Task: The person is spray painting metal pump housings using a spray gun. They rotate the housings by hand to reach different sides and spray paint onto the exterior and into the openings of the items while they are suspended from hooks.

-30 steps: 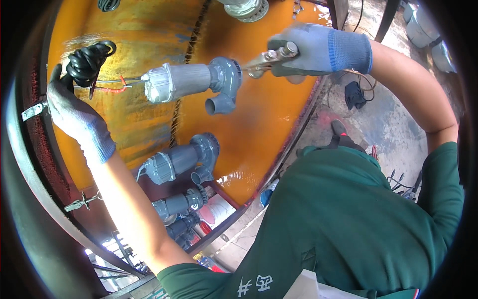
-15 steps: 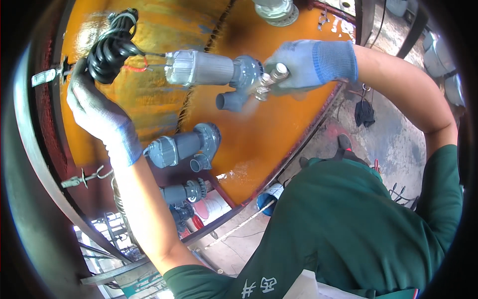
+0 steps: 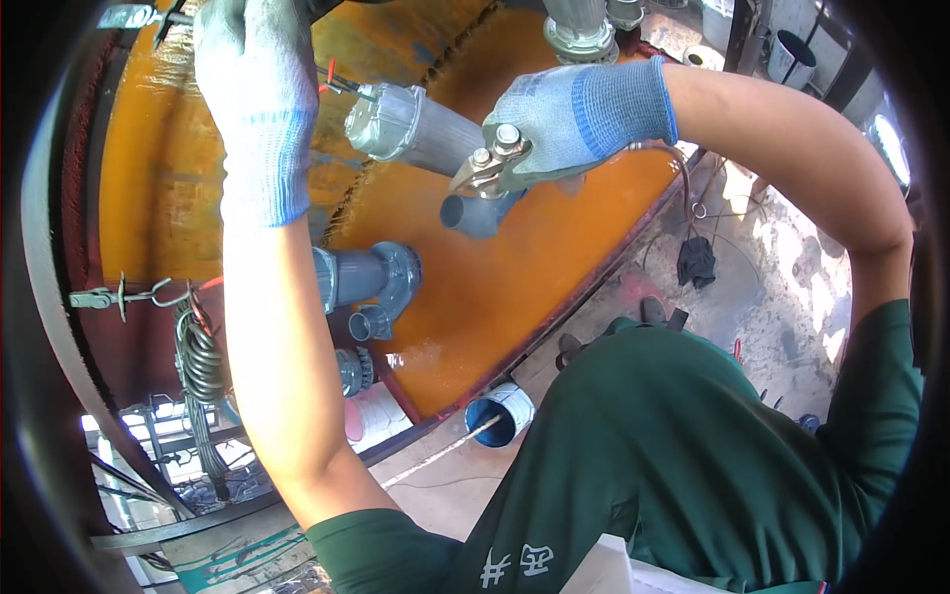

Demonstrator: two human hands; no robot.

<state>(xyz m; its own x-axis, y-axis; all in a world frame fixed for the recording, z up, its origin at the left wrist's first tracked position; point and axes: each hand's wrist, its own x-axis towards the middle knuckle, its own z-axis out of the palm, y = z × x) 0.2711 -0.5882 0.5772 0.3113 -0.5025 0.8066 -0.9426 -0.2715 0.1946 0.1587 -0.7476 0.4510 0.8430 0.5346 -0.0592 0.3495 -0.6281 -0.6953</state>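
My left hand [image 3: 255, 74], in a grey-blue knit glove, is at the upper left, cut by the picture's edge. Its fingers close round a black cable coil [image 3: 325, 8], mostly out of sight. Red-tipped wire ends [image 3: 329, 74] stick out by that glove. My right hand [image 3: 539, 119], gloved in blue, grips a metal spray gun [image 3: 503, 150] with shiny round knobs. Behind and below the gun hangs a grey submersible pump [image 3: 421, 129], tilted, its short outlet pipe [image 3: 465, 215] showing under the gun. The pump's middle is partly hidden by my right hand.
A second grey pump [image 3: 371, 277] hangs nearer, with others below. An orange-coated panel [image 3: 475, 307] lies behind them. Hooks with clips [image 3: 124, 297] line the dark rail at left. A paint bucket [image 3: 503, 414] with a stick stands on the floor. A hose [image 3: 683, 178] trails at right.
My left hand has moved up and right with the cable coil. The pump's cable end has swung right and it tilts more. The spray gun has shifted slightly left. The view has shifted.
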